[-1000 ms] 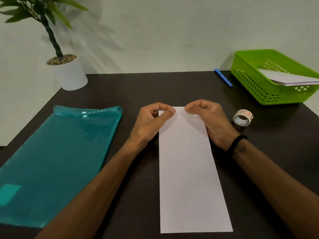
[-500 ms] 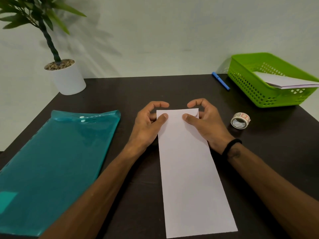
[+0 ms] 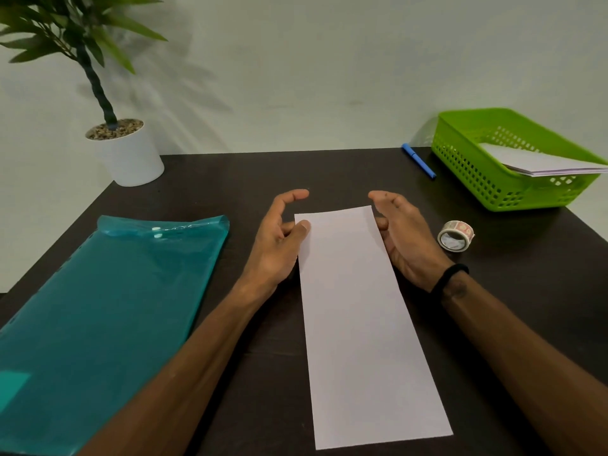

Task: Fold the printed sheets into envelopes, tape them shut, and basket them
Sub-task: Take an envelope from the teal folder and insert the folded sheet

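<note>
A long white folded sheet [image 3: 358, 324] lies lengthwise on the dark table [image 3: 230, 179] in front of me. My left hand [image 3: 279, 238] pinches its far left corner, thumb on top and curled fingers at the edge, with the index finger raised free. At the far right edge my right hand [image 3: 404, 238] has loosely bent fingers and its thumb tip touches the paper's edge. A roll of patterned tape [image 3: 455, 235] stands right of that hand. The green basket [image 3: 467, 166] at the far right holds several folded white papers [image 3: 546, 164].
A teal plastic folder [image 3: 108, 317] covers the left part of the table. A white pot with a plant [image 3: 126, 156] stands at the far left corner. A blue pen [image 3: 418, 164] lies beside the basket. A wall runs behind the table.
Both hands have slid outward from the top of the sheet's far end to its two side edges. The thumbs no longer press down in the middle of that end.
</note>
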Available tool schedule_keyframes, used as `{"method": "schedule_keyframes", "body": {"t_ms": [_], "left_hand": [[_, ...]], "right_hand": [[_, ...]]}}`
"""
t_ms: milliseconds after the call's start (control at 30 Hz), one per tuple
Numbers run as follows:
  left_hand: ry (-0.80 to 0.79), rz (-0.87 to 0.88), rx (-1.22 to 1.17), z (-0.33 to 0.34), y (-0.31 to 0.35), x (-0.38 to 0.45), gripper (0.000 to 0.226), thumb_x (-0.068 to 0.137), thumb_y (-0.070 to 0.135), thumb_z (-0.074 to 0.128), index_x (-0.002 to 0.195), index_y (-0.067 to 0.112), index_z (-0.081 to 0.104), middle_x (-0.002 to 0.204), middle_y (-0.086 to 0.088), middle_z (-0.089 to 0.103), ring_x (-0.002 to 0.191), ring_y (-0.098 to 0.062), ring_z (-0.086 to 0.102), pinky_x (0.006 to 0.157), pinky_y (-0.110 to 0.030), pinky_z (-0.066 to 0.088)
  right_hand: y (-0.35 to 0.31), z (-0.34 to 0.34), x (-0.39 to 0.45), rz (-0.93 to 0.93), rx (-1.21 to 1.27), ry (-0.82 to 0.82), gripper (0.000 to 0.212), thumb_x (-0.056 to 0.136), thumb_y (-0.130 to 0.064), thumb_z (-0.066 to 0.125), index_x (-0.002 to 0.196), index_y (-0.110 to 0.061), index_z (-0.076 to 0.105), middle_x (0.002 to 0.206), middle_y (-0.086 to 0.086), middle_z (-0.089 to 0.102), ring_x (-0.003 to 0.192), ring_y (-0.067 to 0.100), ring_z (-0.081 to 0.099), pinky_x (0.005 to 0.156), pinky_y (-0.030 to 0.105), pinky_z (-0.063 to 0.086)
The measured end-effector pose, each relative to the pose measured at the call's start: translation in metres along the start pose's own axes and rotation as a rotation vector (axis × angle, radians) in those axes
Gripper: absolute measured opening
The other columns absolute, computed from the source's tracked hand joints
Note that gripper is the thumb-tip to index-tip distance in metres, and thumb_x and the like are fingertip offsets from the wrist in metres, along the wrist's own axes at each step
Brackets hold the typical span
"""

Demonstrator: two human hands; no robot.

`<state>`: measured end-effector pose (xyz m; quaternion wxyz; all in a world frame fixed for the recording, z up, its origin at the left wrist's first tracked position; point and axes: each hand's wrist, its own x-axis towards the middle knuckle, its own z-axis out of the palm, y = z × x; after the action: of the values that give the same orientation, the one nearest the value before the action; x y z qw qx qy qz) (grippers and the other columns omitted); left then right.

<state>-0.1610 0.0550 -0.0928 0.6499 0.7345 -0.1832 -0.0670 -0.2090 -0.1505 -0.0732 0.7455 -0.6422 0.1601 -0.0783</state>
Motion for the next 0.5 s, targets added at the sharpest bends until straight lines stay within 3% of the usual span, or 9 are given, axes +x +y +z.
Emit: {"method": "schedule_keyframes", "body": {"t_ms": [67,233,400,500], "left_hand": [[0.026,0.018,0.020,0.000,-0.001,0.000,0.045,0.106,0.012,0.053,0.141,0.040,0.047,0.090,-0.023,0.073,0.089,-0.036,0.074,0.082,-0.063,0.059],[0.210,-0.018,-0.121,0.000,-0.003,0.003,0.047,0.105,0.009,0.049,0.136,0.045,0.053,0.096,-0.020,0.072,0.083,-0.031,0.068,0.076,-0.055,0.058],[0.344,-0.056,-0.297,-0.005,0.002,-0.006,0.048,0.093,0.011,0.055,0.128,0.044,0.060,0.089,-0.013,0.064,0.080,-0.030,0.059,0.074,-0.048,0.050],[0.310,-0.037,-0.289,-0.014,0.025,-0.018,0.054,0.094,0.010,0.062,0.141,0.033,0.051,0.112,-0.006,0.071,0.092,-0.017,0.068,0.083,-0.034,0.055]], "right_hand": [[-0.003,-0.001,-0.004,0.027,-0.053,-0.068,0.042,0.095,-0.039,0.072,0.130,-0.023,0.057,0.119,0.012,0.075,0.101,0.029,0.076,0.088,0.046,0.062],[-0.012,-0.006,-0.020,0.171,-0.205,-0.360,0.061,0.086,-0.016,0.082,0.135,-0.025,0.048,0.110,0.015,0.078,0.096,0.034,0.077,0.074,0.041,0.065],[-0.018,-0.011,-0.046,0.199,-0.330,-0.461,0.056,0.085,-0.004,0.080,0.135,-0.015,0.057,0.114,0.014,0.078,0.103,0.033,0.076,0.086,0.044,0.063],[-0.040,-0.010,-0.064,0.061,-0.612,-0.441,0.047,0.083,-0.009,0.084,0.126,-0.017,0.066,0.105,0.003,0.081,0.096,0.023,0.078,0.088,0.042,0.062]]}}
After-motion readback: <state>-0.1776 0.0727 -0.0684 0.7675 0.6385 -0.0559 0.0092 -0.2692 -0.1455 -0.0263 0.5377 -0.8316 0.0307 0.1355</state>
